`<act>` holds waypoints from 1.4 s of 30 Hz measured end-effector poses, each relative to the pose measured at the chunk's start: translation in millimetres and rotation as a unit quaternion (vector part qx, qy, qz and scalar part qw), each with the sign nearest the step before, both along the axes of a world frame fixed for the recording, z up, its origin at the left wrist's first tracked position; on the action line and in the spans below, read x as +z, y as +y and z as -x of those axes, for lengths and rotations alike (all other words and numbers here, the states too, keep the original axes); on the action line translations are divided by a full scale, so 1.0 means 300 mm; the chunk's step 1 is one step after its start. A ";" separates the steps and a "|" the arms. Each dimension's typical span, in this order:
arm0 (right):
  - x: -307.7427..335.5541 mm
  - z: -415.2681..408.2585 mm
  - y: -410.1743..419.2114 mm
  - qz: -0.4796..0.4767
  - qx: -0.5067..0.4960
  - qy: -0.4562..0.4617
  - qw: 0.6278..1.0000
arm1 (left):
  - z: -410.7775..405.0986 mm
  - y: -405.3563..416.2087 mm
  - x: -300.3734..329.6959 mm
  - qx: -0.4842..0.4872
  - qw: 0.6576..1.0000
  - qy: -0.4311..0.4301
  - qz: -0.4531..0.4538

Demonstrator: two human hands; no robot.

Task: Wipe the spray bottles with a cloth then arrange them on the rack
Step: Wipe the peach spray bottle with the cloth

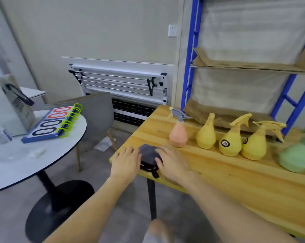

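Observation:
A dark grey cloth (149, 153) lies folded at the left corner of the wooden table (218, 172). My left hand (125, 163) rests on its left side and my right hand (172, 163) on its right side, fingers fairly straight. Behind them stand a pink spray bottle (178, 134) with a grey trigger, three yellow spray bottles (206, 135) (230, 142) (254, 144), and a green one (296, 157) at the right edge. The blue metal rack (189, 67) with cardboard-lined shelves (253, 64) rises behind the table.
A round white table (43, 163) at left carries a flip scoreboard (50, 123) and a metal grater (16, 102). A grey chair (97, 109) stands between the tables. A folded drying rack (116, 81) leans on the wall.

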State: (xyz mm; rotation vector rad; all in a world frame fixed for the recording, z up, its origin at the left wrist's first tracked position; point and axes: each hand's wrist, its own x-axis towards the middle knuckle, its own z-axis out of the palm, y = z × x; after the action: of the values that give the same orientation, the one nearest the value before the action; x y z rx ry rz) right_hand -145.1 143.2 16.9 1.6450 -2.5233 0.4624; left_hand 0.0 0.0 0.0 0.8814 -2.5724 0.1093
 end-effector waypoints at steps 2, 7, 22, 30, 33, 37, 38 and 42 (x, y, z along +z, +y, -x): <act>-0.010 0.006 -0.014 -0.025 0.024 -0.018 0.999 | -0.007 -0.010 -0.015 -0.002 1.000 -0.016 -0.004; -0.044 0.043 -0.009 -0.038 0.021 -0.011 0.999 | 0.017 0.000 -0.051 -0.010 0.999 -0.027 -0.033; -0.030 0.220 0.243 0.007 -0.101 0.035 0.994 | 0.286 0.257 -0.003 -0.114 0.990 -0.036 -0.072; -0.036 0.196 0.225 -0.014 -0.077 -0.066 0.995 | 0.263 0.215 0.036 -0.066 0.990 0.010 -0.124; -0.035 0.234 0.264 -0.015 -0.087 -0.078 0.993 | 0.289 0.198 0.058 -0.057 0.986 0.034 -0.155; -0.036 0.274 0.301 -0.018 -0.106 -0.082 0.991 | 0.361 0.193 0.105 -0.060 0.979 0.088 -0.177; -0.038 0.278 0.299 -0.014 -0.109 -0.086 0.990 | 0.384 0.190 0.122 -0.061 0.977 0.104 -0.177; -0.043 0.262 0.273 0.000 -0.120 -0.110 0.987 | 0.479 0.171 0.192 -0.044 0.964 0.178 -0.194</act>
State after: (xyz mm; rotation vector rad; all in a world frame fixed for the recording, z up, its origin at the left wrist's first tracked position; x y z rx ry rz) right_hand -223.8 225.0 4.0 1.3306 -2.8309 0.6482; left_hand -143.7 51.2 57.5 0.8259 -2.3170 -0.5480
